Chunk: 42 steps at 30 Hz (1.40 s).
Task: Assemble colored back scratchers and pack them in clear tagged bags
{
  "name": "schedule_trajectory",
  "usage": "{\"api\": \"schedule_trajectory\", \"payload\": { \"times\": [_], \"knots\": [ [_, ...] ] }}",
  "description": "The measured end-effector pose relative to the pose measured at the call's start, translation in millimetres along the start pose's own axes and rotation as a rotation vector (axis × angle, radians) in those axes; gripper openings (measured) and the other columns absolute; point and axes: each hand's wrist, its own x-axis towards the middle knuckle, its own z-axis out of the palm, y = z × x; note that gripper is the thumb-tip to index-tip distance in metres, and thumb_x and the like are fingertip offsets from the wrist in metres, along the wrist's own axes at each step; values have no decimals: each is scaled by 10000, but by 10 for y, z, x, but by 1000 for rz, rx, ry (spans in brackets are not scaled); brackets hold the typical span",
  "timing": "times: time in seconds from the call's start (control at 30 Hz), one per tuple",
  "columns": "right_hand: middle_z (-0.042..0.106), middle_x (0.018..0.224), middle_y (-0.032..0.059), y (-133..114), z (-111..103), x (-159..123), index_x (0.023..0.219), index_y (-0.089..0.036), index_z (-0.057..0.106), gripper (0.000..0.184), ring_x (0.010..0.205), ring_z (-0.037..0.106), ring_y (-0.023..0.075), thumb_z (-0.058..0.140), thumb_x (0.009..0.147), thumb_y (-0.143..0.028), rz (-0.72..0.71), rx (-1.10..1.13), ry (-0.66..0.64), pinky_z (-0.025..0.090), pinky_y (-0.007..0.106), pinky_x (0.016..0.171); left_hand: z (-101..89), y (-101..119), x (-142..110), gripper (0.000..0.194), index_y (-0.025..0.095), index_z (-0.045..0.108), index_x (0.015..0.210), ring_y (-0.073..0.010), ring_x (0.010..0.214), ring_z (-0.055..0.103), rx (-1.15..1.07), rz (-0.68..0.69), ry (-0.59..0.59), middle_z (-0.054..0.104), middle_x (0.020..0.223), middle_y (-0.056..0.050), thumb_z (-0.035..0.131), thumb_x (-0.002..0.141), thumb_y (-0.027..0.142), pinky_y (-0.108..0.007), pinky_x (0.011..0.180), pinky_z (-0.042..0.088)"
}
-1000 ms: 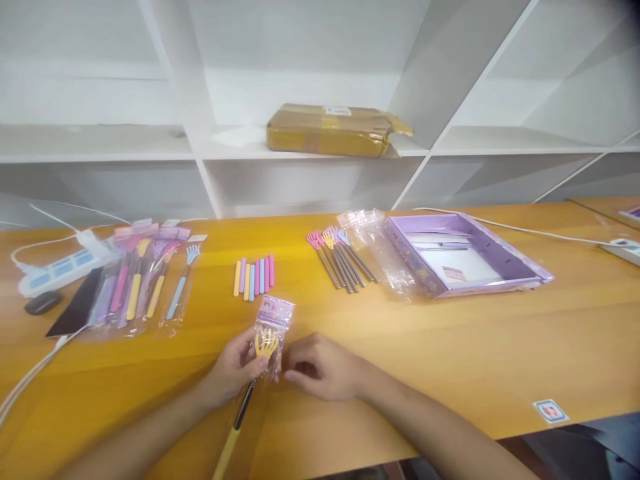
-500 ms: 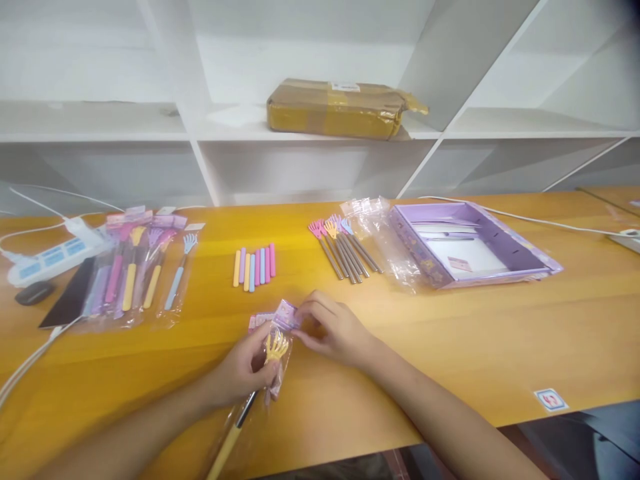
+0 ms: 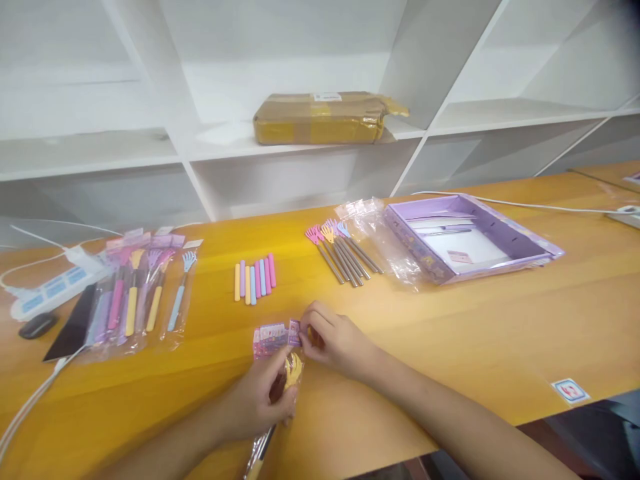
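Between the hands [image 3: 257, 403] [image 3: 340, 343], a yellow claw [image 3: 293, 370], seemingly part hidden.

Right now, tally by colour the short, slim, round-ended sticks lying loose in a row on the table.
Yellow slim sticks: 2
Purple slim stick: 1
Light-blue slim sticks: 2
Pink slim sticks: 3
Total: 8

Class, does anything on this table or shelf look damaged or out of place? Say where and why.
The brown cardboard box on the white shelf looks damaged: a ragged flap sticks out at its right end, unlike the neater left. The clear plastic bag beside the open purple box looks crumpled.
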Motion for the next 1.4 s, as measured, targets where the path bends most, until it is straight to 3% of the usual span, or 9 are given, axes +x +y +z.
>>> {"api": "schedule_trajectory", "payload": {
  "times": [0.13,0.23,0.33,0.57,0.77,0.93,1.13,1.27,1.4],
  "knots": [
    [609,926,22,3,-8,-1,970,-233,528,116,679,582,119,560,1014,-130,43,69,-5,496,239,611,-7,-23,5,677,207,315,1676,-154,588,671,-29,6,-4,713,741,20,569,1070,370,-248,574,499],
    [613,975,40,13,-60,9,1025,-228,553,78,757,609,146,627,1046,-239,16,147,-68,539,272,673,-16,-2,12,656,215,304,1683,-146,600,675,-27,24,-19,714,757,18,533,1088,373,-248,601,525],
    [612,1023,54,7,-84,9,1088,-224,568,189,772,616,149,709,1035,-338,18,201,-71,554,273,644,-28,21,18,664,212,289,1691,-147,604,679,-59,33,-36,718,766,13,524,1099,399,-251,608,535],
    [632,995,49,3,1,-23,1063,-230,580,55,817,677,149,633,1061,-216,43,202,4,596,254,663,-43,31,16,632,210,306,1674,-144,612,671,-62,60,-52,660,737,34,506,1109,412,-233,581,457],
    [666,968,41,76,18,-49,1077,-238,554,110,772,670,141,558,1057,-130,57,57,26,568,233,636,-62,55,3,443,198,535,1481,-127,644,617,-21,65,-70,662,790,17,550,1082,390,-233,613,457],
    [673,1167,102,82,-100,-12,1143,-245,644,215,924,709,167,502,1076,-98,-54,-53,-13,596,263,721,-69,13,17,571,202,409,1561,-138,631,641,-139,-5,-78,656,782,25,554,1093,494,-239,609,507],
    [624,1212,119,39,-176,33,1177,-254,673,172,883,697,185,580,1058,-172,77,91,-18,643,347,780,-89,49,39,569,199,434,1505,-148,664,671,-231,-20,-99,670,801,8,581,1079,546,-261,651,556],
    [614,1213,105,50,-167,36,1149,-251,658,91,823,684,157,625,1064,-255,149,194,-57,636,325,712,-70,24,34,516,200,466,1461,-144,649,661,-156,2,-75,641,790,22,560,1086,542,-263,642,560],
    [622,1165,78,108,-121,30,1159,-262,565,107,863,678,158,570,1073,-200,192,283,-10,602,286,655,-58,-18,27,422,207,509,1380,-141,649,666,-99,20,-70,630,768,34,542,1097,520,-250,635,532]
  ]
}}
